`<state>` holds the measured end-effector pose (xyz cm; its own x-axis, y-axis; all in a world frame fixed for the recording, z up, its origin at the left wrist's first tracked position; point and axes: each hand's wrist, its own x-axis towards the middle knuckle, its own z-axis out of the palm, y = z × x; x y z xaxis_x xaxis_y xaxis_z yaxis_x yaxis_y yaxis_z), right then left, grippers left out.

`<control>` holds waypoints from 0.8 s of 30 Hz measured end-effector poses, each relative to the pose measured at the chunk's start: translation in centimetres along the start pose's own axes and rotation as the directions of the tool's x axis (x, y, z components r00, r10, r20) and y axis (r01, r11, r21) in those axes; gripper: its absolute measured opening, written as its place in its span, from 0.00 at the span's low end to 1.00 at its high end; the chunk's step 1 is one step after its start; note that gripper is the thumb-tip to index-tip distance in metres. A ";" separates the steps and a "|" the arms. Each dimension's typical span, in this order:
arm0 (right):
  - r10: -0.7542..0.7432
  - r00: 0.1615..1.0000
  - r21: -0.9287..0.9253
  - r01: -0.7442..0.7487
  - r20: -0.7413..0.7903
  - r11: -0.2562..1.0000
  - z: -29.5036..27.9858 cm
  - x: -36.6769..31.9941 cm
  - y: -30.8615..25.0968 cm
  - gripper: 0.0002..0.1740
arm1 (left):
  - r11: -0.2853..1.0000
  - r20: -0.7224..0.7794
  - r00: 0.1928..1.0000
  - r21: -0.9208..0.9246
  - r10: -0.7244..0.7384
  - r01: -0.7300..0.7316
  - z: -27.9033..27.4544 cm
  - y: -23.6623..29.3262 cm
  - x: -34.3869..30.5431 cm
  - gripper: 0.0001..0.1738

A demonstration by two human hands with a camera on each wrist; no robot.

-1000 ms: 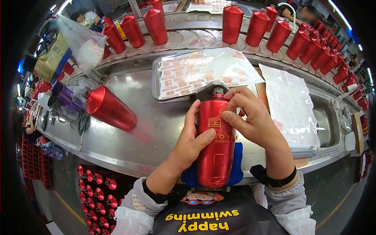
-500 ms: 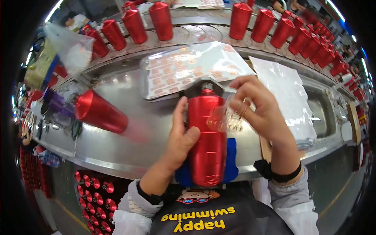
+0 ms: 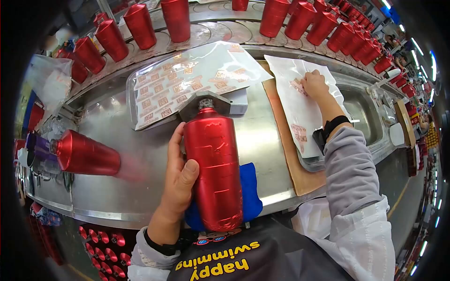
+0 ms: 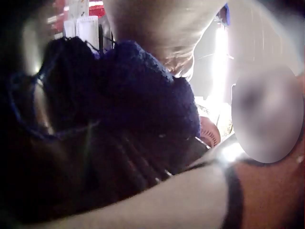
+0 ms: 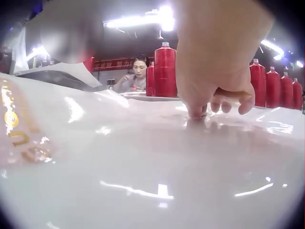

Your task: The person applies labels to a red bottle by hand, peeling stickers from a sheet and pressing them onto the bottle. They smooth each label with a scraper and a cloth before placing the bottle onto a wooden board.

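A red bottle [image 3: 213, 164] lies tilted in the middle of the head view, its neck in a grey angular holder [image 3: 187, 110]. My left hand [image 3: 179, 180] grips its left side, thumb on top; embossed lines show on the front. Over a white sheet [image 3: 293, 107] on the right, my right hand [image 3: 315, 85] pinches at a clear label with reddish-gold print [image 3: 297, 87]. From the right wrist view, the fingers [image 5: 198, 112] are bent down to the glossy sheet [image 5: 143, 143]. Blue cloth [image 4: 143, 76] is visible in the dark left wrist view.
Another red bottle [image 3: 89, 154] lies on the metal table at left. Behind the holder is a tray with a printed label sheet [image 3: 159, 89]. Red bottles [image 3: 273, 18] line the conveyor at the back; a sink [image 3: 358, 110] is at right, near a brown board [image 3: 286, 157].
My right hand has moved away from the bottle to the white sheet, taking the clear printed label off the bottle's front. My left hand still holds the bottle. The head view has shifted right.
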<state>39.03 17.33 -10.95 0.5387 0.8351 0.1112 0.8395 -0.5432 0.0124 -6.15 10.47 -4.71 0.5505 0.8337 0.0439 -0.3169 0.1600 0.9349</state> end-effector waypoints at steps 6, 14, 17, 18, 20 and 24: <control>-0.389 0.883 0.146 0.435 -0.263 0.888 -5.5 -2.8 -1.7 0.10 | 0.999 -0.009 0.999 0.019 0.044 -0.044 -0.5 -0.8 0.0 0.48; -0.661 0.700 0.744 0.588 -0.271 0.318 -20.2 -16.4 -12.3 0.07 | 0.991 0.034 0.999 -0.135 0.019 -0.014 -0.7 0.1 0.2 0.40; -0.719 0.630 0.776 0.597 -0.295 0.205 -18.8 -17.8 -15.2 0.08 | 0.988 -0.012 0.999 -0.152 0.031 -0.033 -0.6 0.2 -0.1 0.40; -0.724 0.634 0.798 0.568 -0.270 0.200 -17.6 -18.0 -15.9 0.07 | 0.989 -0.018 1.000 -0.150 0.014 -0.017 -0.7 0.2 -0.2 0.41; -0.699 0.643 0.746 0.622 -0.312 0.239 -15.2 -18.3 -16.7 0.08 | 0.989 -0.034 0.999 -0.144 -0.017 0.012 -1.0 0.3 -0.6 0.43; -0.618 0.711 0.832 0.531 -0.336 0.159 -13.6 -18.8 -17.5 0.10 | 0.998 -0.018 1.000 -0.063 0.017 -0.018 -0.4 0.5 -0.6 0.50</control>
<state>13.30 9.97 0.25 -0.1600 0.9003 0.4049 0.4786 0.4295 -0.7658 -7.01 10.28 -4.38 0.5307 0.8459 0.0534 -0.3746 0.1776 0.9100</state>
